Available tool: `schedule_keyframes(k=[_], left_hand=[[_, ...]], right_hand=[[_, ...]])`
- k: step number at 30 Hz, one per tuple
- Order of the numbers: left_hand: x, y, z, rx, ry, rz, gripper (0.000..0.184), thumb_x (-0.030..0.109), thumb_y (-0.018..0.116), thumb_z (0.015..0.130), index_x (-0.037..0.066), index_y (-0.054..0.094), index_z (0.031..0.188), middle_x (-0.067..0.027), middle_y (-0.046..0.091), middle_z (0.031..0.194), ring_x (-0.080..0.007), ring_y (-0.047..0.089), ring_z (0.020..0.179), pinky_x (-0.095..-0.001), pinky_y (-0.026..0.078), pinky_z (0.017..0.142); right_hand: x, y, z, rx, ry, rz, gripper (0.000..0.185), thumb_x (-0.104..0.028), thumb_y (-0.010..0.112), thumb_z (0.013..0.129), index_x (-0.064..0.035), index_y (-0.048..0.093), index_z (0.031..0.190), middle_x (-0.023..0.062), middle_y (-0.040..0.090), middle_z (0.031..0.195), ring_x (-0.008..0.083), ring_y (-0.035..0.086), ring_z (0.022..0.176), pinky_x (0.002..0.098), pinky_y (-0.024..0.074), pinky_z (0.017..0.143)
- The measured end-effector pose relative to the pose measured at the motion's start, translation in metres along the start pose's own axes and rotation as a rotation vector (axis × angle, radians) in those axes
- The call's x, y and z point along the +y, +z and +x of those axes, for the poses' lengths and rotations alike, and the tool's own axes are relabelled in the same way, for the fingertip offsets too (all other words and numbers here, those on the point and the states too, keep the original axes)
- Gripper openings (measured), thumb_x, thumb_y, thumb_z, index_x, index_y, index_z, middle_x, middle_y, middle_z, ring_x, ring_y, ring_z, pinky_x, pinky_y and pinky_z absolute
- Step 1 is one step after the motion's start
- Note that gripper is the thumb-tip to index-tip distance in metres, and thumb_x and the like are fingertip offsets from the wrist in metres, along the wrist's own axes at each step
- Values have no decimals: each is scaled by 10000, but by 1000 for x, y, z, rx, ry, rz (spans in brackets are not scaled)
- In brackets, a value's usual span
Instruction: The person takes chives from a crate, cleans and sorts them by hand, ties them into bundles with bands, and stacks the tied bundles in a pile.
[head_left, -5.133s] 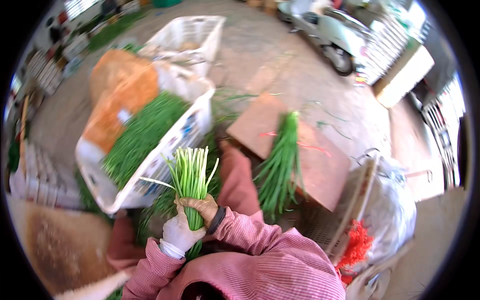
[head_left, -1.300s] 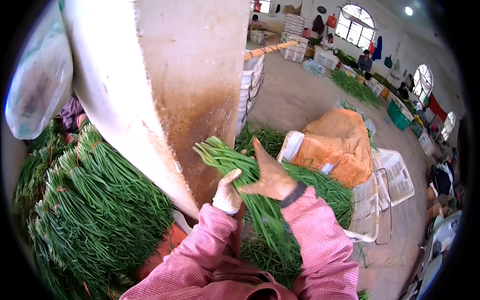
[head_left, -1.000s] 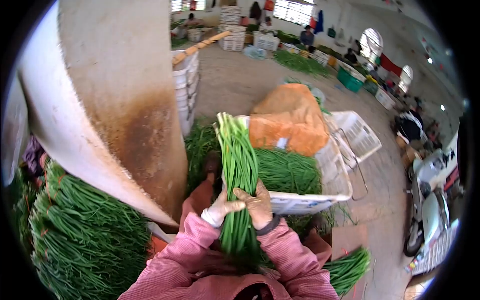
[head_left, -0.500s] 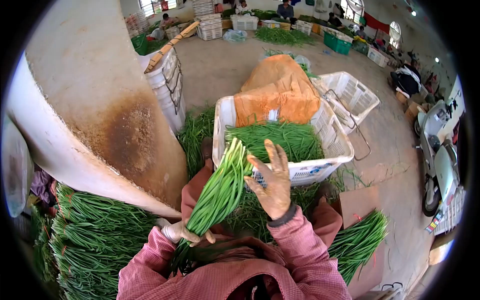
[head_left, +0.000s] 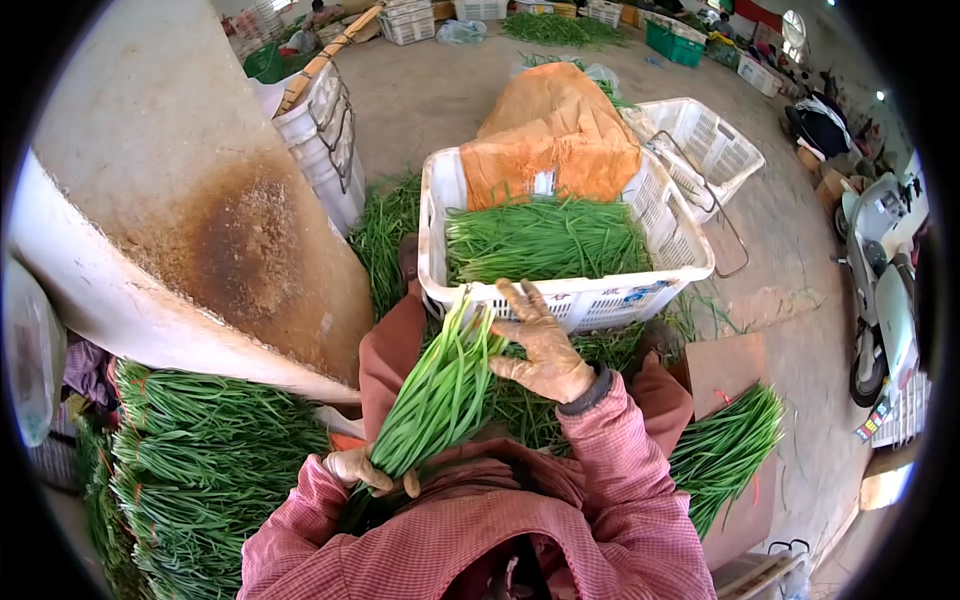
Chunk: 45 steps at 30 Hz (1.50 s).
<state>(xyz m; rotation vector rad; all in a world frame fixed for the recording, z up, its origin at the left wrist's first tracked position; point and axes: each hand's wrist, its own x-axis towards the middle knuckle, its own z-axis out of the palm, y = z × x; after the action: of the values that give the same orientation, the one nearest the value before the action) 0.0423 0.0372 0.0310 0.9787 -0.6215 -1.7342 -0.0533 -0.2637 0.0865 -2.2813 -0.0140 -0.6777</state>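
My left hand, in a pale glove, is closed around the lower part of a bunch of green chives. The bunch slants up over my lap, pale stalk ends at the top. My right hand, in a soiled glove, is beside those upper ends with fingers apart and thumb side close to the stalks; whether it touches them I cannot tell. Just beyond is a white plastic crate with loose chives inside and an orange cloth draped over its far side.
Tied chive bunches are piled at my left below a stained pillar. On my right, another tied bunch rests on a brown board. A second white crate stands behind the first. A scooter is parked far right.
My right hand has lowered and turned beside the bunch's upper end, its fingers now pointing left. The upper stalks look more spread. My view has tilted down; my left hand keeps its grip.
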Motion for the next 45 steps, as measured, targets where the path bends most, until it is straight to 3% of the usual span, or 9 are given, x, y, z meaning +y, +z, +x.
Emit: schedule_keyframes(k=[14,18,20,24,30,32,36,39,45], left_hand=[[-14,1,6,-159,20,-230,409,198,674,657,-40,552,967,-133,593,869,-116,469,437,-220,355,380],[-24,-3,-6,-157,27,-221,408,234,674,663,-31,566,954,-120,590,901,-109,465,446,-220,356,396],[-27,-5,-9,-143,36,-215,408,252,674,666,-26,573,948,-114,589,917,-106,463,451,-220,357,404],[-22,-3,-3,-110,18,-176,420,273,678,657,-29,584,932,-116,582,940,-112,464,465,-218,359,415],[7,22,-17,125,-141,-45,221,11,605,701,-55,590,912,-138,590,919,-141,522,558,-216,420,505],[5,32,-24,287,-210,-14,211,-67,565,698,-46,589,907,-118,607,867,-135,543,608,-223,426,502],[-9,45,-16,582,-180,-2,252,-95,586,673,-4,595,908,-62,619,850,-103,554,706,-211,445,589],[-21,44,-6,806,32,249,402,-40,620,688,40,519,1068,-17,597,912,-72,540,802,-217,450,707],[-27,55,9,1067,179,642,426,25,648,693,19,507,1095,-16,607,856,-47,525,754,-209,446,702]], right_hand=[[24,-20,-7,279,430,886,86,-105,597,767,-45,653,793,41,621,875,151,522,899,333,365,893],[87,-72,-31,631,663,559,275,-208,568,801,24,582,949,107,606,893,205,562,811,282,486,639],[122,-66,-57,166,863,-651,448,-301,580,793,30,493,1082,144,554,1023,227,566,851,273,502,614],[47,1,-66,-244,587,456,892,-506,590,724,-29,140,1329,198,392,1232,262,497,1008,301,488,743],[67,34,-72,-6,639,1561,196,-145,466,854,7,590,866,122,623,704,170,579,493,254,475,449],[115,12,-81,402,733,1162,238,-184,466,831,4,589,753,187,603,709,221,582,500,296,481,477],[118,-19,-88,-179,899,-811,557,-282,622,713,-73,417,1186,161,553,1050,293,558,897,377,448,773],[79,-14,-71,238,223,-398,621,-227,679,667,-122,415,1220,137,417,1247,352,346,1162,423,316,953],[30,17,-40,201,157,-104,423,-171,703,650,-137,575,1051,100,437,1235,291,355,1164,382,305,963]])
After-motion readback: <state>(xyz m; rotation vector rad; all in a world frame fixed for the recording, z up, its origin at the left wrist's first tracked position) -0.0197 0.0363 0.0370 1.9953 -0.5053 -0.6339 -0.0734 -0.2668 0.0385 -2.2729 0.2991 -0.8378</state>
